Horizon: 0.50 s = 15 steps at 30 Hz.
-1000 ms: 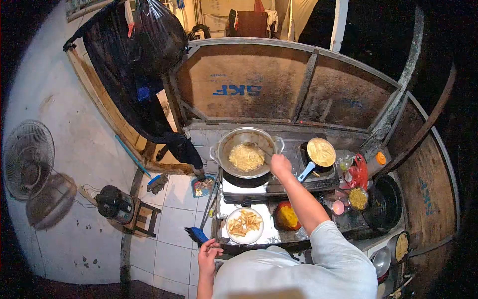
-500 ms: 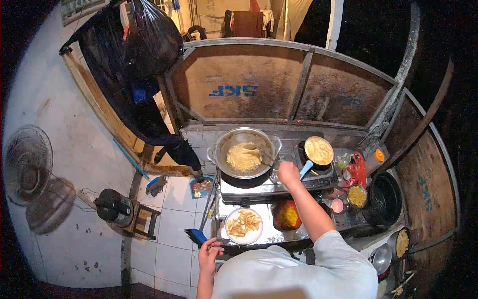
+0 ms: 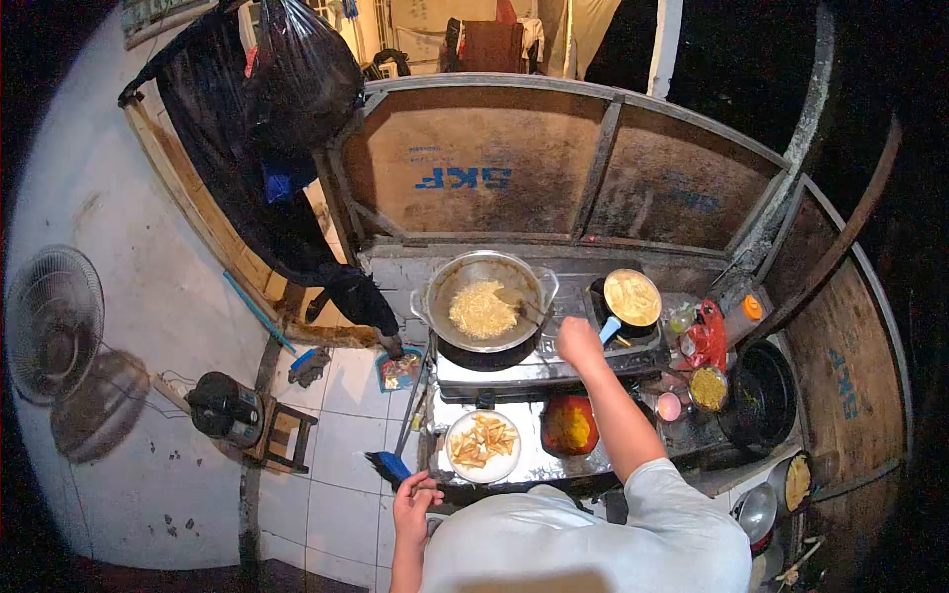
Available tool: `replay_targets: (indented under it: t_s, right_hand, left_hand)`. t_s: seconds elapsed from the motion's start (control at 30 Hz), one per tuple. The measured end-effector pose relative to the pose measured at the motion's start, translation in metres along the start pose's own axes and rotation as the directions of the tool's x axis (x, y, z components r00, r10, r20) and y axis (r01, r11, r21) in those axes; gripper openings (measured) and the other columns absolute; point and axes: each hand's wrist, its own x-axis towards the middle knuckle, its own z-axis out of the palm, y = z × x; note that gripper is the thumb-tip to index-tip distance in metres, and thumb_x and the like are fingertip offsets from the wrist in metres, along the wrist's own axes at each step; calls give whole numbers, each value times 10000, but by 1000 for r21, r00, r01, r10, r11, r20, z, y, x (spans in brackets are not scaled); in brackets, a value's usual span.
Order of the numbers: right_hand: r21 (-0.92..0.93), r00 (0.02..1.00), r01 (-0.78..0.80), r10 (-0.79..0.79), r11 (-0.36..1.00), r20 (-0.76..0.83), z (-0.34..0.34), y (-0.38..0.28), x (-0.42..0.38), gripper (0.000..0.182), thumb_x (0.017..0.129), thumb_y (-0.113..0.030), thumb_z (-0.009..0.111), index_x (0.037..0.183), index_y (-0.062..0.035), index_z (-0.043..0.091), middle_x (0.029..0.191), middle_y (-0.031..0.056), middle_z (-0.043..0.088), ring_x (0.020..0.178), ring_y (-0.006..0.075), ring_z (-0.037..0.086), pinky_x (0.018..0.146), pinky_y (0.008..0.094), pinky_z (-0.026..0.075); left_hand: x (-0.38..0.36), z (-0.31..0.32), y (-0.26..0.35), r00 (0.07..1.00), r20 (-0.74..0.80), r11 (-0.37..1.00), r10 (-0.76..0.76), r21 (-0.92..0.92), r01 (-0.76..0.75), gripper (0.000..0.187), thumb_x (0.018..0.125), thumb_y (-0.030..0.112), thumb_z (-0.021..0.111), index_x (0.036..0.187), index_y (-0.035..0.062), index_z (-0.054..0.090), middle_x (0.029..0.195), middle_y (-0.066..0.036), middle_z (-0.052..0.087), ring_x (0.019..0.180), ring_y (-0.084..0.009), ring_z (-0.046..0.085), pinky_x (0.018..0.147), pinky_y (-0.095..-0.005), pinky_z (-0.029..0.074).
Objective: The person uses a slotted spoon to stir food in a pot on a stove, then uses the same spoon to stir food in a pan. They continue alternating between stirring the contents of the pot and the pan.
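Note:
My right hand (image 3: 579, 342) is closed around the handle of a spatula (image 3: 529, 312), whose dark blade dips into the right side of a large two-handled wok (image 3: 435, 326) on the stove. Pale bubbling food (image 3: 481, 308) fries in the middle of the wok's oil. Just right of that hand is the blue handle of a small frying pan (image 3: 633, 297) with a yellowish filling, on the other burner. My left hand (image 3: 415, 497) hangs low by the counter's front edge, fingers loosely bent and apart, holding nothing. A white plate (image 3: 484, 472) of fried pieces lies beyond it.
A broom (image 3: 392, 465) leans left of the counter. Right of the stove are a red plastic bag (image 3: 705, 338), a bowl of yellow food (image 3: 709, 388) and a big black pan (image 3: 761, 395). A rice cooker (image 3: 226, 409) stands on a stool at left.
The spatula blade has shifted right and lower, away from the frying food toward the wok's side. My right hand moved slightly; my left hand is unchanged.

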Motion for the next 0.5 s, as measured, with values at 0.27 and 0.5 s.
replay_targets:
  t_s: [0.27, 0.5]
  right_hand:
    - [-66, 999, 17, -13, 998, 49, 8, -15, -9, 193, 752, -61, 523, 843, 32, 664, 896, 260, 643, 863, 413, 634, 746, 482, 521]
    - [-94, 979, 202, -204, 975, -7, 26, -52, -11, 180, 749, -74, 524, 795, 20, 671, 859, 229, 652, 810, 377, 652, 721, 467, 529]
  left_hand:
    - [-1, 1, 5, 1000, -12, 1000, 2, 15, -1, 347, 846, 25, 540, 1188, -18, 503, 992, -115, 572, 770, -160, 607, 672, -272, 499]
    - [-1, 3, 2, 1000, -5, 999, -10, 40, 10, 337, 850, 32, 535, 1181, -22, 502, 995, -115, 573, 771, -159, 608, 673, -268, 496]
